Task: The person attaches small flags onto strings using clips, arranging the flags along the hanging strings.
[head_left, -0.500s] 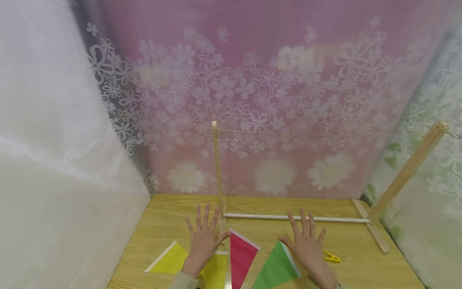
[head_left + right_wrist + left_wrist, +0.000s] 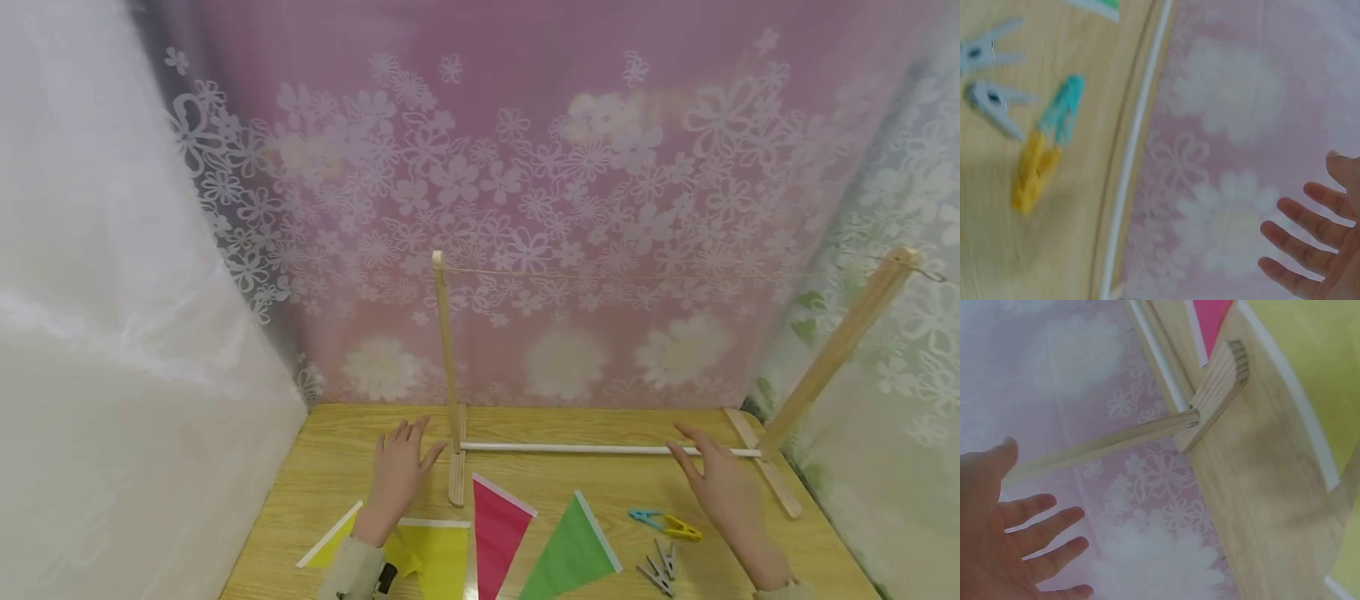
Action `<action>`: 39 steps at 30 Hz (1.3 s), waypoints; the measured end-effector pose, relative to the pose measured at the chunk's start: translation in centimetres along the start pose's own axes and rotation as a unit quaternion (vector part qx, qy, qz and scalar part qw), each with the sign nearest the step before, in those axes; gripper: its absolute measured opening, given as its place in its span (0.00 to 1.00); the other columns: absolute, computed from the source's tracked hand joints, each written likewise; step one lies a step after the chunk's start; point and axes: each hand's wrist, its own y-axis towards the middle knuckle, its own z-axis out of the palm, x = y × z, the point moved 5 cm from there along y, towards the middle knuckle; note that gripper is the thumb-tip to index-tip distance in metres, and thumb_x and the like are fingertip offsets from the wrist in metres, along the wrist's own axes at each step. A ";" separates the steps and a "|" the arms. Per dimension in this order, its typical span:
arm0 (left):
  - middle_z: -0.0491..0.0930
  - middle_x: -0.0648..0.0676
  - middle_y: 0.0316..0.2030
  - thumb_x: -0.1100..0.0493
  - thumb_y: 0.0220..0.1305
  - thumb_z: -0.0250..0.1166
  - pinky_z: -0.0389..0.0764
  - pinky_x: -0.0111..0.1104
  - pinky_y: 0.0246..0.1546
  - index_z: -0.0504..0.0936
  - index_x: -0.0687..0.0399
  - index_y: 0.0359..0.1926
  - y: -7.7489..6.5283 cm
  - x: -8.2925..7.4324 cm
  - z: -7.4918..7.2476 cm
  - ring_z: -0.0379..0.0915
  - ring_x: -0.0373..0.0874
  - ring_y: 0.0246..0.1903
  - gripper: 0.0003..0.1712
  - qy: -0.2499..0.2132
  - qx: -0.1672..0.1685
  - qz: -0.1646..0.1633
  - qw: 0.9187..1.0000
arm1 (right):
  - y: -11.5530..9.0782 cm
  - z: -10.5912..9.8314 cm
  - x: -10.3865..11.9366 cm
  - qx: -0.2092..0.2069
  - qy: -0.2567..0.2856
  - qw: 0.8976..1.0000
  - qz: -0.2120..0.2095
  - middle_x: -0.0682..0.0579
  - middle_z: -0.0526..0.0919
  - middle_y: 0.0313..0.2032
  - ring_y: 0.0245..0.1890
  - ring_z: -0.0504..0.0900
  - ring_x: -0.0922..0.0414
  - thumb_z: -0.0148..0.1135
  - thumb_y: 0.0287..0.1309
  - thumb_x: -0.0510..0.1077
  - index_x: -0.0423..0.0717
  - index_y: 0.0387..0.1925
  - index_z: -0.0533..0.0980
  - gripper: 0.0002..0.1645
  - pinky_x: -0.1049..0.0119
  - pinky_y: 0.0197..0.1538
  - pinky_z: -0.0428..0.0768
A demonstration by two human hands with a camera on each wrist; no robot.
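The yellow-brown wood-grain tabletop [image 2: 333,450] looks smooth. Near its far edge, the tall pale wooden post [image 2: 447,358] shows plain grain, its flat wooden foot [image 2: 1219,387] ridged at the end; the long white rod [image 2: 570,449] is smooth. The triangular magenta pennant [image 2: 497,533] looks matt; toward the right edge, the yellow clothes peg [image 2: 682,528] looks plastic.

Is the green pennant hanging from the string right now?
No, the green pennant lies on the tabletop, below the string.

- Wooden post [image 2: 447,358]: upright, just right of the left hand [image 2: 396,475].
- White rod [image 2: 555,448]: straight, low, stretching from that post to behind the right hand [image 2: 722,490].
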 end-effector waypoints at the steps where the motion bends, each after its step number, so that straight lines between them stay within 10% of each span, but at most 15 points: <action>1: 0.85 0.63 0.51 0.47 0.66 0.69 0.76 0.62 0.55 0.80 0.61 0.61 0.4 0.0 -0.4 0.81 0.61 0.52 0.30 0.005 -0.018 0.007 1.000 | 0.4 -0.9 -0.6 -0.013 0.000 1.000 -0.002 0.31 0.84 0.48 0.23 0.82 0.43 0.62 0.71 0.51 0.39 0.59 0.77 0.24 0.62 0.14 0.69; 5: 0.88 0.58 0.41 0.52 0.66 0.71 0.82 0.39 0.25 0.85 0.60 0.52 2.1 -0.3 -1.8 0.81 0.50 0.24 0.19 -0.002 -0.080 0.019 0.997 | 2.1 -4.1 -2.7 -0.071 0.006 0.997 -0.001 0.36 0.86 0.41 0.33 0.85 0.38 0.61 0.72 0.48 0.38 0.54 0.79 0.19 0.59 0.20 0.77; 8: 0.88 0.54 0.39 0.52 0.67 0.70 0.70 0.32 0.12 0.85 0.57 0.50 3.2 -0.7 -2.7 0.75 0.45 0.17 0.16 -0.029 -0.101 0.006 0.994 | 3.1 -6.1 -4.3 -0.105 -0.001 0.994 0.018 0.37 0.86 0.40 0.26 0.84 0.57 0.60 0.72 0.48 0.39 0.53 0.79 0.18 0.67 0.14 0.70; 12: 0.87 0.53 0.37 0.51 0.68 0.69 0.75 0.34 0.17 0.83 0.55 0.51 4.7 -1.4 -3.6 0.82 0.46 0.26 0.16 -0.048 -0.108 -0.005 0.993 | 4.5 -8.3 -6.9 -0.132 0.000 0.989 0.069 0.36 0.84 0.43 0.27 0.61 0.90 0.58 0.73 0.49 0.37 0.55 0.75 0.20 0.74 0.13 0.62; 15: 0.87 0.52 0.37 0.47 0.70 0.67 0.79 0.36 0.20 0.82 0.55 0.52 5.7 -1.9 -3.9 0.83 0.47 0.30 0.19 -0.052 -0.107 0.000 0.993 | 5.4 -9.8 -8.9 -0.139 -0.003 0.984 0.111 0.33 0.83 0.45 0.27 0.52 0.95 0.56 0.74 0.49 0.35 0.58 0.73 0.23 0.76 0.15 0.62; 18: 0.86 0.52 0.35 0.44 0.70 0.65 0.76 0.33 0.18 0.81 0.57 0.51 6.6 -2.2 -3.8 0.82 0.46 0.27 0.22 -0.047 -0.109 0.008 0.993 | 6.2 -10.8 -10.5 -0.144 -0.025 0.981 0.131 0.31 0.82 0.45 0.21 0.60 0.86 0.56 0.74 0.49 0.32 0.60 0.71 0.26 0.71 0.14 0.63; 24: 0.82 0.50 0.30 0.44 0.69 0.67 0.67 0.30 0.13 0.80 0.57 0.45 7.6 -2.7 -3.7 0.75 0.43 0.21 0.20 -0.018 -0.121 0.007 0.992 | 7.1 -11.7 -13.2 -0.160 -0.065 0.978 0.119 0.28 0.80 0.44 0.26 0.77 0.31 0.58 0.72 0.46 0.29 0.59 0.70 0.26 0.58 0.15 0.63; 39: 0.78 0.55 0.28 0.48 0.68 0.69 0.78 0.37 0.21 0.76 0.58 0.38 9.0 -3.5 -2.2 0.76 0.50 0.27 0.18 0.082 -0.126 0.036 0.988 | 8.6 -11.3 -16.9 -0.126 -0.092 0.985 0.067 0.28 0.79 0.34 0.18 0.74 0.36 0.58 0.72 0.44 0.28 0.42 0.71 0.18 0.58 0.14 0.61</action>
